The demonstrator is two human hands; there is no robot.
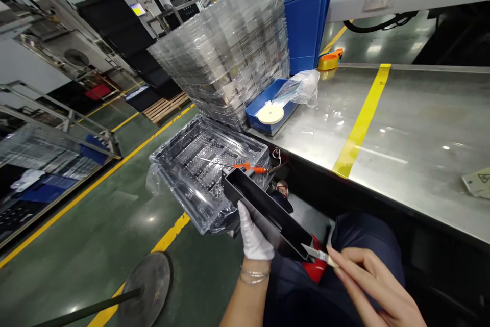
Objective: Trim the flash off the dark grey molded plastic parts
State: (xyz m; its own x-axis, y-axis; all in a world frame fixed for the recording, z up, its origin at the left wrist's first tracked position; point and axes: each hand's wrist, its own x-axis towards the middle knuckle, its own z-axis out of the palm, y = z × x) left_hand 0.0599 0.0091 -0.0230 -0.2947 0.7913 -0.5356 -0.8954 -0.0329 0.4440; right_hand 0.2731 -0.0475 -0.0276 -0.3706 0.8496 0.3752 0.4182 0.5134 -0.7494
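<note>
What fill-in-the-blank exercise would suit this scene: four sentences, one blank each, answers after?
1. The left grip wears a ____ glove.
2. The blade near the end of the box is held in the person's ____ grip.
3. Beyond the box, the tool has an ____ handle.
4. The strip across the bench is ____.

Missing words: white; right; orange; yellow.

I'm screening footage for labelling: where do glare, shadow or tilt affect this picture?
Head view: light glints off the metal tabletop and the clear plastic stack; head view: the inside of the black box is mostly dark; head view: the whole scene leans strongly.
</note>
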